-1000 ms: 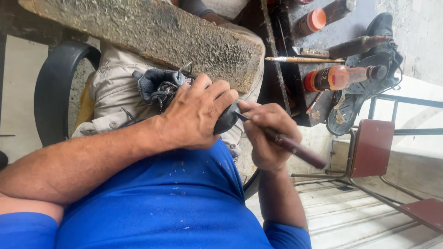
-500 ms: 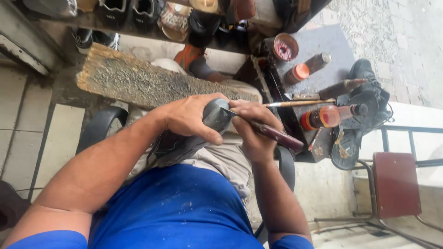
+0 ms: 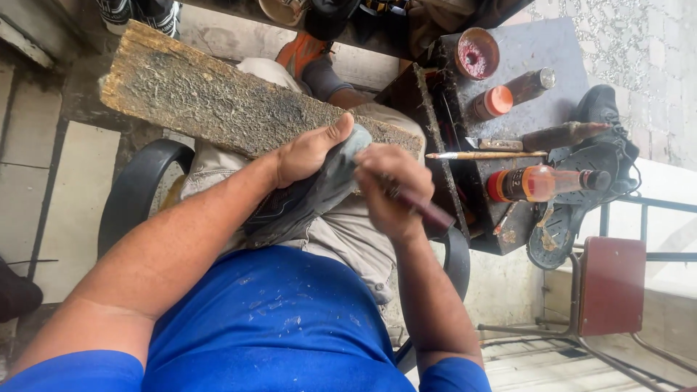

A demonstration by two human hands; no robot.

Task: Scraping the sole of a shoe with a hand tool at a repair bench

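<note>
L grip: left hand (image 3: 308, 151) clamped on grey shoe (image 3: 319, 190), thumb up over the toe end, shoe pinned on the lap against the board (image 3: 218, 98).
R grip: right hand (image 3: 392, 190) closed round a tool (image 3: 425, 209) w/ dark reddish handle; handle sticks out lower right, working tip hidden btwn fist & shoe.
Shoe: on the lap, centre of view, touching both hands; heel end runs down-left toward the blue shirt (image 3: 268, 327).
Changed: vs 1 s ago left hand has shifted, from palm spread over the shoe to gripping its end w/ thumb raised; right fist now tighter to the shoe. View also swung, so more of the surface shows.
Means: looks like work on the toe area goes on, shoe re-seated for a fresh spot; judgement only.
Surface: dark stand (image 3: 530, 51) to the right, just beside the knee; holds red-stained bowl (image 3: 476, 53), orange-capped bottle (image 3: 515, 94), brush (image 3: 483, 154), amber bottle (image 3: 544, 183).
Beyond: black sandal (image 3: 581, 196) at stand edge, red chair (image 3: 610, 287) lower right, black tyre-like seat rim (image 3: 138, 189) left.
</note>
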